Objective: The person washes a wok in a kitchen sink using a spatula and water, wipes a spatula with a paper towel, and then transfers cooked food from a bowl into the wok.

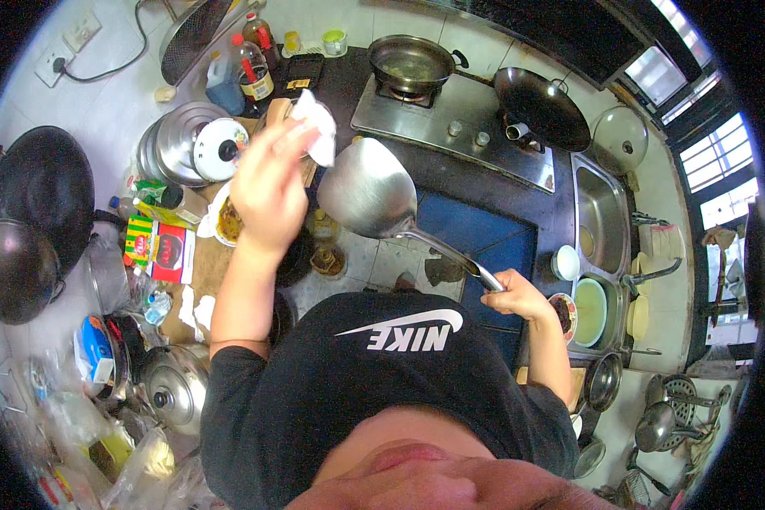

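Observation:
My right hand (516, 296) grips the end of the handle of a metal wok spatula (368, 185). The broad blade of the spatula is raised before me, above the floor, its face towards my head. Between the fingers of my left hand (271, 178), which is blurred, is a crumpled white tissue or cloth (322, 131). It hangs just off the upper left edge of the blade; whether they touch I cannot tell. Partly hidden behind my left wrist is a bowl of yellowish food (228, 220).
A steel gas hob (433, 121) ahead bears a pan with clear liquid (411, 64) and a dark wok (539, 105). On the right is a double sink (602, 210) with a green basin (590, 312). Bottles (253, 67), a lidded pot (182, 143) and packets (159, 248) crowd the left.

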`<act>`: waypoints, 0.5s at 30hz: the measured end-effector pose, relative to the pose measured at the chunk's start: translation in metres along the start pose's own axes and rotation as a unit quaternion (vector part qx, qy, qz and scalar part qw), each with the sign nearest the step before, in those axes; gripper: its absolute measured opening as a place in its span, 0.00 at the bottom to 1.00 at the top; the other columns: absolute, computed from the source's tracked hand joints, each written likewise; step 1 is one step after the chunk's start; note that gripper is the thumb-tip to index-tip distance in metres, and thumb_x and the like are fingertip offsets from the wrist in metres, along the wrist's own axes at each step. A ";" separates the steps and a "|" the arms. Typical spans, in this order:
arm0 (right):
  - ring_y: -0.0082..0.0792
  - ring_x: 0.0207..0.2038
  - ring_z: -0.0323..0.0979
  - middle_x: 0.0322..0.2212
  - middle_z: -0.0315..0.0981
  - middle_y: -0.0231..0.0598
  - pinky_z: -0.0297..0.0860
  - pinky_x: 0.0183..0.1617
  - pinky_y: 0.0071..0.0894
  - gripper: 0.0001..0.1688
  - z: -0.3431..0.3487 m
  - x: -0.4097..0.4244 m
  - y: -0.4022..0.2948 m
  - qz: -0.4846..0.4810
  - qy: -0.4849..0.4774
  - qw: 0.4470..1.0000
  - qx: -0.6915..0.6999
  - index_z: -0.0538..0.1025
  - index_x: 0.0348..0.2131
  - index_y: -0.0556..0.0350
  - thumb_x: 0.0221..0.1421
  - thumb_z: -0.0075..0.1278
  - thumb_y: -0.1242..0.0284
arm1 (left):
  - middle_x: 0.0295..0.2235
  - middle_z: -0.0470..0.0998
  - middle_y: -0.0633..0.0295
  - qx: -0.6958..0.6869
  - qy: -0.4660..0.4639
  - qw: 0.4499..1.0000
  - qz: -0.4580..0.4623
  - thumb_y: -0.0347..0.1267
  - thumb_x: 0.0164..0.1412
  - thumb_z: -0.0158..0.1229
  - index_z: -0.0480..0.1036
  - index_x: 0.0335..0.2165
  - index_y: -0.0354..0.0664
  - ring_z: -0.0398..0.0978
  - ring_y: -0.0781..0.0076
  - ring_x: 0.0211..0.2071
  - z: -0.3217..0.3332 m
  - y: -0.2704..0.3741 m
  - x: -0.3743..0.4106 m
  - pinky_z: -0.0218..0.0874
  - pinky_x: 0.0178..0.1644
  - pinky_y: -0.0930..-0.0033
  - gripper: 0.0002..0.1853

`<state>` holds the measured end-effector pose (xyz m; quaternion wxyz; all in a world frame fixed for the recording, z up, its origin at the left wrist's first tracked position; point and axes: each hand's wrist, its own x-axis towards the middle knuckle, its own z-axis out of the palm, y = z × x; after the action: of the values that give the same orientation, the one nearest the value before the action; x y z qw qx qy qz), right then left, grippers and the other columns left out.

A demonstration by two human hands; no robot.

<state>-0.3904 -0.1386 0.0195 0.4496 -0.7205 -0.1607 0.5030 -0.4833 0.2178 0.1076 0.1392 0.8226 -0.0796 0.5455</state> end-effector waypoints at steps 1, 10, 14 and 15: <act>0.13 0.10 0.50 0.08 0.54 0.22 0.46 0.12 0.17 0.13 0.001 0.002 0.000 -0.003 0.000 1.000 -0.006 0.63 0.13 0.53 0.40 0.51 0.73 | 0.31 0.73 0.55 -0.005 0.002 0.998 0.063 0.20 0.40 0.52 0.73 0.28 0.36 0.72 0.61 0.35 -0.002 0.013 -0.003 0.64 0.39 0.67 0.11; 0.14 0.12 0.53 0.08 0.56 0.22 0.49 0.14 0.19 0.15 0.005 -0.004 0.002 -0.030 0.065 0.989 -0.128 0.63 0.10 0.54 0.38 0.53 0.71 | 0.32 0.73 0.56 0.052 0.023 0.998 -0.012 0.18 0.40 0.50 0.72 0.30 0.37 0.71 0.60 0.37 0.001 0.009 -0.008 0.64 0.39 0.67 0.14; 0.14 0.12 0.53 0.08 0.56 0.22 0.49 0.14 0.19 0.15 0.013 -0.011 -0.007 0.000 0.049 0.996 -0.075 0.63 0.10 0.54 0.38 0.52 0.71 | 0.32 0.73 0.55 -0.058 -0.054 0.991 0.105 0.19 0.41 0.51 0.72 0.29 0.34 0.71 0.57 0.37 0.013 0.022 -0.018 0.64 0.41 0.62 0.11; 0.14 0.12 0.53 0.08 0.56 0.22 0.49 0.14 0.19 0.15 0.012 -0.013 -0.002 -0.002 0.060 0.995 -0.076 0.63 0.10 0.54 0.38 0.52 0.71 | 0.32 0.73 0.54 0.000 -0.047 0.998 0.033 0.19 0.41 0.51 0.72 0.30 0.34 0.71 0.58 0.36 0.016 0.013 -0.019 0.64 0.40 0.63 0.11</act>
<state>-0.4067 -0.1407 0.0273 0.4032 -0.7810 -0.1723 0.4448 -0.4808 0.1999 0.0867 0.1170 0.8445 -0.1132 0.5102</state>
